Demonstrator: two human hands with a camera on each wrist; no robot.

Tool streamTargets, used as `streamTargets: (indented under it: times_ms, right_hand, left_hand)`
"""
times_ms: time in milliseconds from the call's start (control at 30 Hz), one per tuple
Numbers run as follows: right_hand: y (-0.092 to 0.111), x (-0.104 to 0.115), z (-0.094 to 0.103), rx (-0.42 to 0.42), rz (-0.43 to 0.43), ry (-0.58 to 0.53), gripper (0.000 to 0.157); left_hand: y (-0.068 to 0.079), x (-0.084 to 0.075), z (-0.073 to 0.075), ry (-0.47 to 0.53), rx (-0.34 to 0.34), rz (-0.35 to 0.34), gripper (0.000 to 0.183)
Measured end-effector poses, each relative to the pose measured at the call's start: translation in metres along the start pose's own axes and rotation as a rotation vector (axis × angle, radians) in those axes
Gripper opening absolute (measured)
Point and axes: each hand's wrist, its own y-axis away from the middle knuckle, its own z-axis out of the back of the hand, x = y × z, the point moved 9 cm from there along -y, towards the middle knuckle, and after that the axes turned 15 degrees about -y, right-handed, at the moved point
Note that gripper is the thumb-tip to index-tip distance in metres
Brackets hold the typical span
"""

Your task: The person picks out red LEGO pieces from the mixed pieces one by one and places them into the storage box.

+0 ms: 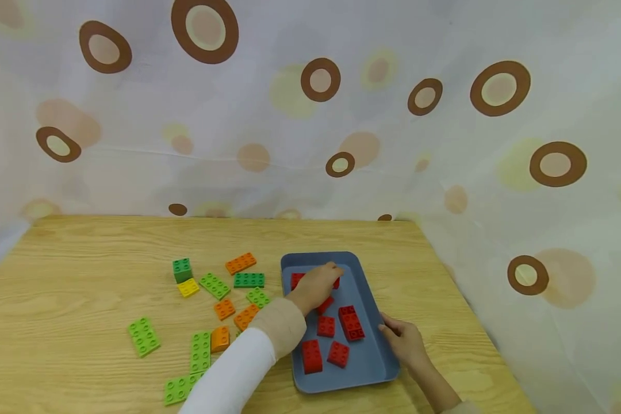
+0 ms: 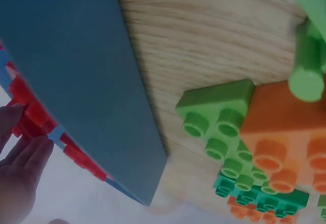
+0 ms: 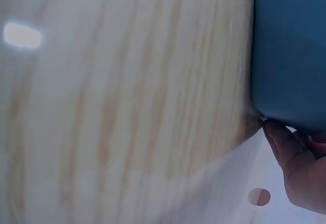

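Note:
A blue-grey tray lies on the table with several red toy bricks in it. My left hand reaches over the tray's left side into its far half. In the left wrist view, its thumb and fingers pinch a red brick, other red bricks close by; the hand partly hides these bricks in the head view. At the tray's right side, my right hand holds the rim, thumb toward the top edge. The right wrist view has its fingers against the tray's outer wall.
Left of the tray, orange bricks, light green bricks, dark green bricks and a yellow brick lie spread over the wooden table. The left sleeve hides some of them. A patterned cloth hangs behind.

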Motion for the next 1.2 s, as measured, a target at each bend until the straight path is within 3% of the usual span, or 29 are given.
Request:
streamTargets:
  times_ms: [267, 600, 700, 800, 933, 1033, 1100, 1200]
  right_hand:
    - [-0.001, 0.000, -0.001, -0.003, -0.004, -0.027, 0.034]
    - [-0.007, -0.001, -0.012, 0.039, -0.011, -0.016, 0.034]
    - [-0.012, 0.001, -0.012, 0.049, -0.009, -0.005, 0.034]
    - [-0.018, 0.003, -0.010, 0.052, 0.007, 0.017, 0.034]
    - [-0.022, 0.008, -0.004, 0.043, 0.065, 0.103, 0.033]
    - [-0.021, 0.009, 0.006, 0.020, 0.096, 0.181, 0.033]
    - [-0.021, 0.006, 0.015, 0.015, 0.081, 0.200, 0.034]
    - [-0.025, -0.003, 0.028, 0.039, 0.003, 0.167, 0.037]
  left_hand:
    - [-0.001, 0.006, -0.006, -0.011, 0.003, 0.017, 0.032]
    - [0.002, 0.022, -0.023, 0.011, 0.062, 0.121, 0.027]
    - [0.005, 0.025, -0.018, 0.000, 0.043, 0.130, 0.021]
    - [0.012, 0.029, -0.003, 0.025, -0.012, 0.125, 0.024]
    - [0.040, 0.044, 0.028, 0.124, -0.190, 0.136, 0.034]
    - [0.077, 0.065, 0.051, 0.209, -0.315, 0.190, 0.037]
    - [0.106, 0.084, 0.060, 0.240, -0.352, 0.248, 0.040]
    - [0.149, 0.115, 0.064, 0.244, -0.316, 0.366, 0.044]
